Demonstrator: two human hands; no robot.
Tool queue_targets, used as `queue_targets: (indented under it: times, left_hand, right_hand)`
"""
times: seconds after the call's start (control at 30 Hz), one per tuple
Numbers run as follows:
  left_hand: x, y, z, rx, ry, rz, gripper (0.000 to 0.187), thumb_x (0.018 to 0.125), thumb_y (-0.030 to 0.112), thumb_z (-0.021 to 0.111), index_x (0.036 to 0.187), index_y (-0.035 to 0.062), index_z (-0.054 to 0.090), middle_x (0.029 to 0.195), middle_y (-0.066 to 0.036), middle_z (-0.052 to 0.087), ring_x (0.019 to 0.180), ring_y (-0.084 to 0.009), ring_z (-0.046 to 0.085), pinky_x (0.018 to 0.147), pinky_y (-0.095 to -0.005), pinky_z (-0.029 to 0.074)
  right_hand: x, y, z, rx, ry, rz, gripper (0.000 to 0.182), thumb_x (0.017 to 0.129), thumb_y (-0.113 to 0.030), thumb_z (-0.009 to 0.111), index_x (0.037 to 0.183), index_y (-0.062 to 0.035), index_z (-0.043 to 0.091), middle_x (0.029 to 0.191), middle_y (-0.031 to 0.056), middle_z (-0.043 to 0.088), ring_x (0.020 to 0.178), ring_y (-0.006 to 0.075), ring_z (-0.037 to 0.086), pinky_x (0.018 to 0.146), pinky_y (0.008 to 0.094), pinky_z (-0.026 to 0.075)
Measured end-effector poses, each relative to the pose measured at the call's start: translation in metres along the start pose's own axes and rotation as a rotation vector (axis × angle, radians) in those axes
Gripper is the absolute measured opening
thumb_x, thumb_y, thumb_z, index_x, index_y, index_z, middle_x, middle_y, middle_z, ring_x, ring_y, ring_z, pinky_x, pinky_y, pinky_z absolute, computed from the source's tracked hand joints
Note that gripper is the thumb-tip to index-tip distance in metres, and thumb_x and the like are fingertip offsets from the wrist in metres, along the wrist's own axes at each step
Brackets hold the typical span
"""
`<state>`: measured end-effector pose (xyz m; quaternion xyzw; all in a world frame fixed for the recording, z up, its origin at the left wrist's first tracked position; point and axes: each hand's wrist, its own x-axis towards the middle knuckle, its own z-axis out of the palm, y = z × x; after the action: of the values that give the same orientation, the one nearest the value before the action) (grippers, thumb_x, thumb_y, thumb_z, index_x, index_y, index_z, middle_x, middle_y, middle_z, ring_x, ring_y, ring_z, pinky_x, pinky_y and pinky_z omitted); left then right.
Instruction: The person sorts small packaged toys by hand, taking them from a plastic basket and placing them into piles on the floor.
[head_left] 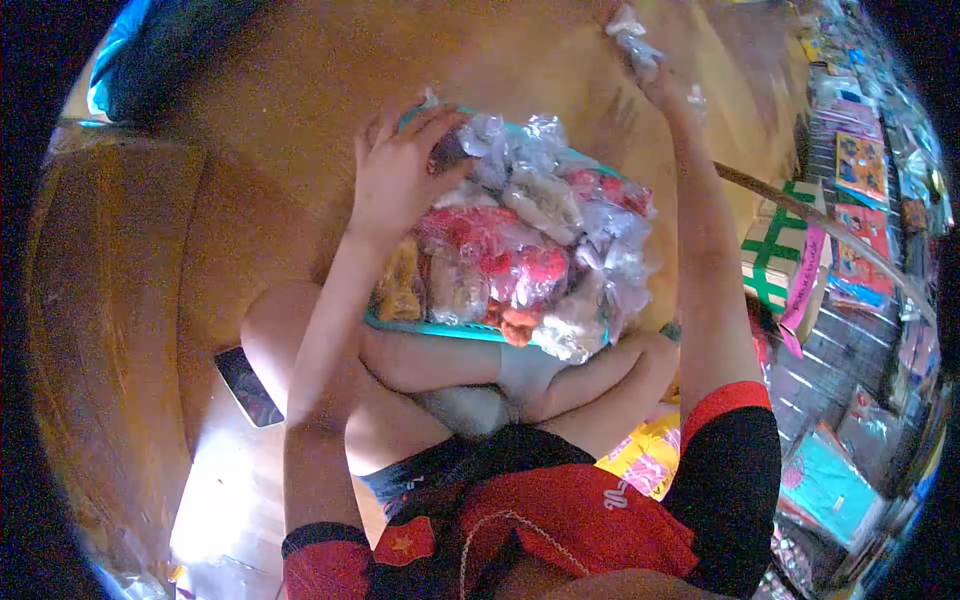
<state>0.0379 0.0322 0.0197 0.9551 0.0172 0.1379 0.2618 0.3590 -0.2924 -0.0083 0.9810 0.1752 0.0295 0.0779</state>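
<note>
A teal basket rests by my crossed legs, heaped with plastic-wrapped items. Among them are red packets, a beige one and an orange-brown piece at the near rim. My left hand curves over the basket's far left corner, its fingers on a dark wrapped item. Stretched out far to the upper right, my right hand is closed around a clear plastic-wrapped packet.
A phone lies on the floor at left. On the right are a box with green tape, a pink labelled strip, a curved rod and rows of packaged goods. A yellow bag lies by my right knee.
</note>
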Motion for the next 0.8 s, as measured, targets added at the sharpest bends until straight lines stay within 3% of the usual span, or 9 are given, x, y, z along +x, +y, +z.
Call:
queue_targets:
  times: [0.23, 0.27, 0.33, 0.4, 0.5, 0.6, 0.7, 0.8]
  left_hand:
    - [0.001, 0.01, 0.005, 0.065, -0.023, -0.076, 0.043, 0.072, 0.036, 0.065, 0.109, 0.0161, 0.059, 0.114, 0.002, 0.057, 0.116, -0.0194, 0.043, 0.093, -0.0474, 0.03]
    - [0.001, 0.012, 0.006, 0.097, -0.024, -0.078, 0.042, 0.072, 0.036, 0.065, 0.108, 0.0152, 0.059, 0.112, 0.002, 0.058, 0.115, -0.0191, 0.044, 0.093, -0.0465, 0.031]
    - [0.001, 0.013, 0.006, 0.13, -0.045, -0.068, 0.042, 0.073, 0.036, 0.064, 0.108, 0.0137, 0.059, 0.11, 0.001, 0.059, 0.113, -0.0186, 0.045, 0.091, -0.0445, 0.033]
    - [0.003, 0.012, 0.006, 0.132, -0.079, -0.048, 0.042, 0.073, 0.036, 0.063, 0.107, 0.0124, 0.059, 0.108, -0.001, 0.06, 0.11, -0.0183, 0.047, 0.09, -0.0423, 0.035]
    - [0.004, 0.007, 0.006, 0.127, -0.059, 0.007, 0.039, 0.078, 0.038, 0.058, 0.107, 0.0107, 0.059, 0.109, -0.005, 0.059, 0.102, -0.0219, 0.053, 0.087, -0.0418, 0.038]
    - [0.004, -0.003, -0.005, 0.003, -0.218, -0.016, 0.039, 0.083, 0.039, 0.051, 0.106, 0.0084, 0.059, 0.107, -0.01, 0.06, 0.099, -0.0287, 0.055, 0.086, -0.0437, 0.039]
    - [-0.004, -0.018, -0.004, -0.421, -0.064, 0.06, 0.04, 0.088, 0.039, 0.043, 0.109, 0.0075, 0.057, 0.104, -0.014, 0.06, 0.098, -0.0329, 0.054, 0.088, -0.0441, 0.038]
    - [-0.008, -0.018, 0.002, -0.245, 0.012, 0.034, 0.04, 0.09, 0.038, 0.039, 0.112, 0.0082, 0.055, 0.101, -0.016, 0.06, 0.099, -0.0341, 0.054, 0.088, -0.0441, 0.039]
  right_hand:
    - [0.064, 0.066, 0.104, 0.164, -0.029, 0.056, 0.081, 0.072, -0.048, 0.061, 0.134, -0.0084, 0.026, 0.131, 0.025, 0.034, 0.112, 0.0407, 0.044, 0.091, 0.0456, 0.04]
    - [0.064, 0.067, 0.113, 0.061, 0.072, -0.05, 0.081, 0.072, -0.048, 0.062, 0.134, -0.009, 0.027, 0.131, 0.0246, 0.035, 0.113, 0.0407, 0.044, 0.091, 0.0452, 0.04]
    - [0.05, 0.055, 0.106, 0.554, 0.044, 0.02, 0.07, 0.074, -0.046, 0.06, 0.129, -0.0112, 0.034, 0.126, 0.0225, 0.042, 0.11, 0.0398, 0.047, 0.087, 0.0455, 0.042]
    - [0.058, 0.082, 0.115, 0.009, 0.188, -0.161, 0.062, 0.076, -0.043, 0.059, 0.126, -0.0115, 0.039, 0.122, 0.022, 0.047, 0.107, 0.0394, 0.049, 0.085, 0.0459, 0.043]
    - [0.04, 0.061, 0.08, -0.096, 0.03, -0.089, 0.05, 0.078, -0.036, 0.057, 0.12, -0.011, 0.045, 0.11, 0.0209, 0.054, 0.098, 0.0392, 0.053, 0.081, 0.0469, 0.044]
    - [0.004, 0.012, 0.018, -0.1, -0.139, 0.07, 0.04, 0.08, -0.028, 0.055, 0.116, -0.0113, 0.049, 0.103, 0.0216, 0.056, 0.09, 0.0391, 0.056, 0.078, 0.0466, 0.045]
    - [-0.005, 0.04, 0.012, 0.222, 0.165, 0.006, 0.035, 0.081, -0.026, 0.053, 0.112, -0.0109, 0.052, 0.105, 0.0166, 0.057, 0.09, 0.032, 0.057, 0.077, 0.0414, 0.047]
    - [-0.049, -0.01, -0.08, 0.75, 0.003, 0.202, 0.035, 0.083, -0.027, 0.052, 0.113, -0.0081, 0.052, 0.11, 0.01, 0.055, 0.096, 0.0221, 0.055, 0.08, 0.0335, 0.045]
